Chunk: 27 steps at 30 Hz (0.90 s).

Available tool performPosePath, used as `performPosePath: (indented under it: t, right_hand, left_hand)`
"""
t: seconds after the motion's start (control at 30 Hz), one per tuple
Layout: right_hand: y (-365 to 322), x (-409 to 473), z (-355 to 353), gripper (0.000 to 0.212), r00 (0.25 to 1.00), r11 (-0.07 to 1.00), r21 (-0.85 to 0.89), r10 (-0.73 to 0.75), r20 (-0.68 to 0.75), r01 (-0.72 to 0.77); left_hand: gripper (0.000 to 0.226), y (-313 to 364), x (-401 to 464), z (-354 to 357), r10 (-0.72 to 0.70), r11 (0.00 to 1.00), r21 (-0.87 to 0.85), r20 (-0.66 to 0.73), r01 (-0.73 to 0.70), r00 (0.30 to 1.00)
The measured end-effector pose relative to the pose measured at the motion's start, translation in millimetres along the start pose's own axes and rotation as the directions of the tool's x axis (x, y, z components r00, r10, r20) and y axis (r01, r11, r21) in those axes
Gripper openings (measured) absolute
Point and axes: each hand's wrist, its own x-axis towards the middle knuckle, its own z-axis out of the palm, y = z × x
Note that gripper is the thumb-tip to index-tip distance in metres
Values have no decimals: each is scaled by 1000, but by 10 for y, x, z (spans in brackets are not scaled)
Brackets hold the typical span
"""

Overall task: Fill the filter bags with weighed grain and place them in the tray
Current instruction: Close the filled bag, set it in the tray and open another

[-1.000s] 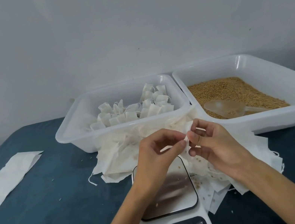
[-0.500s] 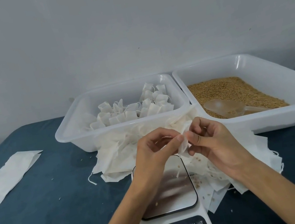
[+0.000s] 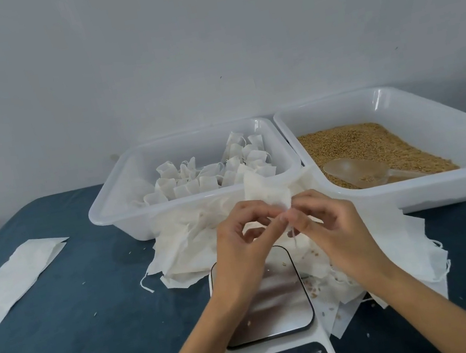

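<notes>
A white scale (image 3: 275, 352) sat closest. Above it, the left hand (image 3: 240, 251) and right hand (image 3: 333, 230) pinched one small white filter bag (image 3: 266, 194). Behind sat a tray (image 3: 118, 202) of filled bags, and another tray (image 3: 460, 183) with grain (image 3: 359, 141).

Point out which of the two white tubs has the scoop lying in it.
The right tub, the one filled with brown grain: a clear plastic scoop lies on the grain. The left tub holds only filled filter bags.
</notes>
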Motion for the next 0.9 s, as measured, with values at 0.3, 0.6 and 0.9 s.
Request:
performPosePath:
  t: [0.3, 0.6, 0.9]
  right_hand:
    - [-45, 32, -108, 22, 993, 973, 202, 117, -24, -110]
    - [35, 23, -130, 12, 972, 986, -129, -133, -196, 109]
    - [19, -8, -100, 14, 969, 995, -81, -79, -235, 62]
  left_hand:
    - [59, 5, 54, -67, -50, 999, -21, -146, 47, 988]
    - [12, -6, 20, -50, -121, 989, -99, -90, 112, 988]
    - [15, -62, 89, -68, -200, 962, -218, -164, 162, 966]
